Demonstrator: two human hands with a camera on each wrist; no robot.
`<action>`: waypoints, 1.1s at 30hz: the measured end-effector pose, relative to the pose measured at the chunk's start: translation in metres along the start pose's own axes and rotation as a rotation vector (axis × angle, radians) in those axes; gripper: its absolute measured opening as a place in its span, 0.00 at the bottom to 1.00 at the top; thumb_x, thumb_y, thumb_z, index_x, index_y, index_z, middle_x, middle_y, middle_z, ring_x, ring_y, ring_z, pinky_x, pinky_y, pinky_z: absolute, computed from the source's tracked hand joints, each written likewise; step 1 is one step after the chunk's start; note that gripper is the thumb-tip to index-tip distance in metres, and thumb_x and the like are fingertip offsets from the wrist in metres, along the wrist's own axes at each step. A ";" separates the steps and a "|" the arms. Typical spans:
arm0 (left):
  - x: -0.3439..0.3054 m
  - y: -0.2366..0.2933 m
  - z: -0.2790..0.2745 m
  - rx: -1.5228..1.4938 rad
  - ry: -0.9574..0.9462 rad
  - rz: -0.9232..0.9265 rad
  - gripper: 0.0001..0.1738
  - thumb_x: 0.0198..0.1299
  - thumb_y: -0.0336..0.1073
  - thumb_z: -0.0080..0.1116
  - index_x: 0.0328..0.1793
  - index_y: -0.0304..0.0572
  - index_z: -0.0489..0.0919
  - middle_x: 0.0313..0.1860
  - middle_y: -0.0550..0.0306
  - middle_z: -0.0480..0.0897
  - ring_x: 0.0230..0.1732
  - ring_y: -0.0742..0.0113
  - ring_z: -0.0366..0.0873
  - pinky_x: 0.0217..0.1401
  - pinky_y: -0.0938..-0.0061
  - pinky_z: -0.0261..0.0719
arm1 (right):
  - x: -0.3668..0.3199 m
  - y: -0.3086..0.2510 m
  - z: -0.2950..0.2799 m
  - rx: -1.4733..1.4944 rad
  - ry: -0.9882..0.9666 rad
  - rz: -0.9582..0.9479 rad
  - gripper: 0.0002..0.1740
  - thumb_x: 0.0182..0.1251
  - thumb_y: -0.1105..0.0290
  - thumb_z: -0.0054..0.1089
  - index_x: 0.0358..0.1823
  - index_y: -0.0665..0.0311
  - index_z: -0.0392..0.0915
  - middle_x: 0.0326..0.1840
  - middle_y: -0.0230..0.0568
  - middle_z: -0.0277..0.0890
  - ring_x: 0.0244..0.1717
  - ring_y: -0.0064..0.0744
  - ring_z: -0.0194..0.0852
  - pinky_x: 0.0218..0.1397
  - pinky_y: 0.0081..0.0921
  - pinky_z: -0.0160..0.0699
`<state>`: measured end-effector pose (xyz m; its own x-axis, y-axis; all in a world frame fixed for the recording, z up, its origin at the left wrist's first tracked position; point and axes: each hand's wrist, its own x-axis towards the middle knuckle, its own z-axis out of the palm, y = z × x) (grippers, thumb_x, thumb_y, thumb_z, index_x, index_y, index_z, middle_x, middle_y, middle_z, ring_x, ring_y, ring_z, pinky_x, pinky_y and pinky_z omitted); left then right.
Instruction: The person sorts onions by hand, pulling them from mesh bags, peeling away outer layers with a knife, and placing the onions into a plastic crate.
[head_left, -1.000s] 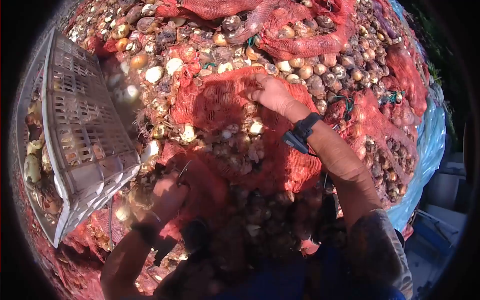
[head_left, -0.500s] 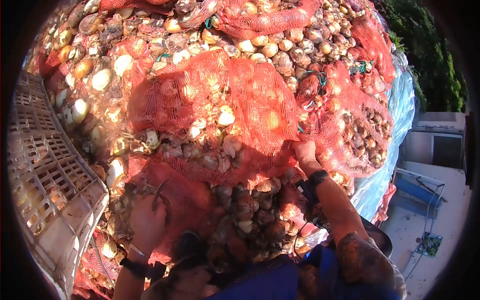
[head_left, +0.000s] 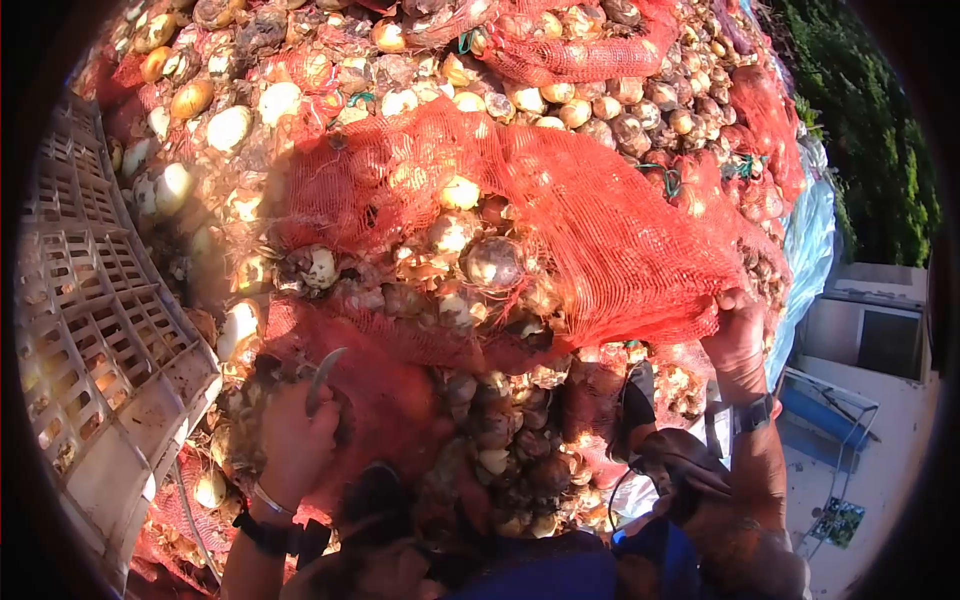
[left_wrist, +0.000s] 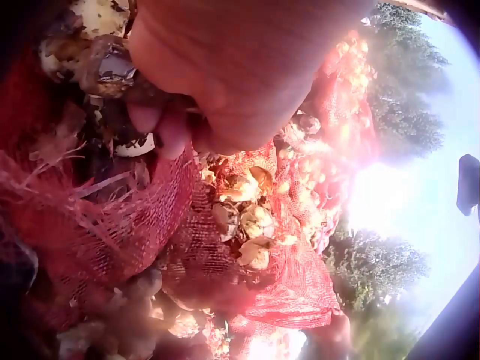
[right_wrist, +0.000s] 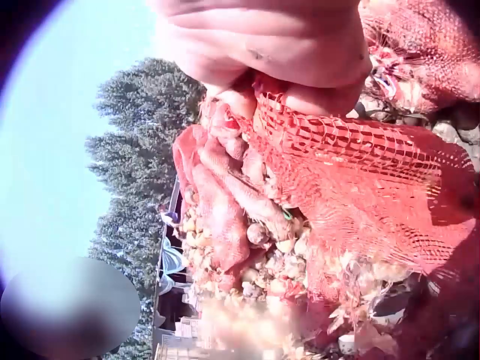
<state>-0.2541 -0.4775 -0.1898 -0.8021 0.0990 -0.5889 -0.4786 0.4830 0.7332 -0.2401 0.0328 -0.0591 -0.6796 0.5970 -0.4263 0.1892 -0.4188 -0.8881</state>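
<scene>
My left hand (head_left: 300, 435) grips a small curved knife (head_left: 325, 372), its hooked blade rising above the fingers. It lies low at the left over red mesh, and its curled fingers (left_wrist: 171, 135) also show in the left wrist view. On the right, my right hand (head_left: 738, 340) pinches the edge of a red mesh bag (head_left: 620, 240) and holds it stretched. The netting hangs from its fingers (right_wrist: 322, 97) in the right wrist view. Onions (head_left: 495, 262) with loose, dry skins lie exposed in the bag's wide opening.
A slatted plastic crate (head_left: 110, 340) stands tilted at the left. More onions and filled mesh bags (head_left: 600, 60) with green ties cover the pile behind. Blue plastic sheeting (head_left: 808, 240) runs along the right edge, beyond which lies a pale floor (head_left: 890, 480).
My right hand has moved from the top of the bag to its right edge and pulled the netting rightward, exposing more onions. The left hand keeps its grip. The view has shifted.
</scene>
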 end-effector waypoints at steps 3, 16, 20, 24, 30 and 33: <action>0.005 -0.004 -0.003 0.011 -0.051 -0.016 0.11 0.60 0.34 0.61 0.43 0.34 0.80 0.26 0.52 0.82 0.17 0.67 0.79 0.23 0.72 0.77 | 0.044 0.019 -0.105 -0.485 0.206 0.166 0.02 0.56 0.75 0.53 0.30 0.60 0.74 0.25 0.32 0.71 0.23 0.29 0.70 0.24 0.27 0.70; 0.004 0.010 -0.002 -0.034 -0.053 -0.046 0.10 0.60 0.32 0.60 0.43 0.33 0.81 0.25 0.54 0.82 0.19 0.71 0.79 0.23 0.75 0.76 | -0.003 0.088 0.077 -1.432 -0.466 -0.901 0.29 0.53 0.77 0.65 0.61 0.64 0.72 0.59 0.57 0.72 0.60 0.59 0.73 0.62 0.44 0.75; 0.005 0.003 0.000 -0.006 -0.042 -0.042 0.09 0.59 0.33 0.61 0.42 0.35 0.81 0.25 0.53 0.83 0.18 0.69 0.80 0.24 0.73 0.77 | -0.002 0.181 0.122 -1.552 -0.759 -0.747 0.31 0.56 0.65 0.67 0.63 0.58 0.73 0.62 0.54 0.69 0.57 0.58 0.75 0.59 0.45 0.77; 0.005 -0.008 0.002 0.153 0.003 0.126 0.09 0.58 0.34 0.62 0.40 0.37 0.82 0.25 0.52 0.83 0.20 0.64 0.81 0.27 0.69 0.78 | 0.001 0.236 0.135 -1.646 -0.523 -0.814 0.35 0.46 0.66 0.71 0.60 0.59 0.70 0.64 0.52 0.67 0.59 0.53 0.72 0.56 0.45 0.78; 0.009 -0.011 0.001 0.125 -0.049 0.152 0.06 0.61 0.28 0.59 0.42 0.34 0.80 0.26 0.63 0.79 0.20 0.79 0.74 0.21 0.81 0.73 | -0.006 0.247 0.131 -1.332 -0.582 -0.727 0.31 0.45 0.70 0.69 0.55 0.56 0.71 0.60 0.51 0.69 0.56 0.51 0.73 0.57 0.43 0.77; 0.005 -0.002 -0.001 0.055 -0.057 0.070 0.06 0.61 0.28 0.59 0.42 0.34 0.80 0.26 0.63 0.79 0.20 0.79 0.74 0.21 0.80 0.74 | -0.011 0.219 0.142 -1.090 -0.603 -0.260 0.29 0.51 0.73 0.66 0.57 0.59 0.69 0.57 0.49 0.72 0.53 0.47 0.76 0.56 0.41 0.79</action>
<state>-0.2576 -0.4790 -0.1938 -0.8105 0.1833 -0.5563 -0.4004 0.5198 0.7547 -0.2915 -0.1624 -0.2243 -0.9430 0.0525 -0.3285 0.2904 0.6115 -0.7360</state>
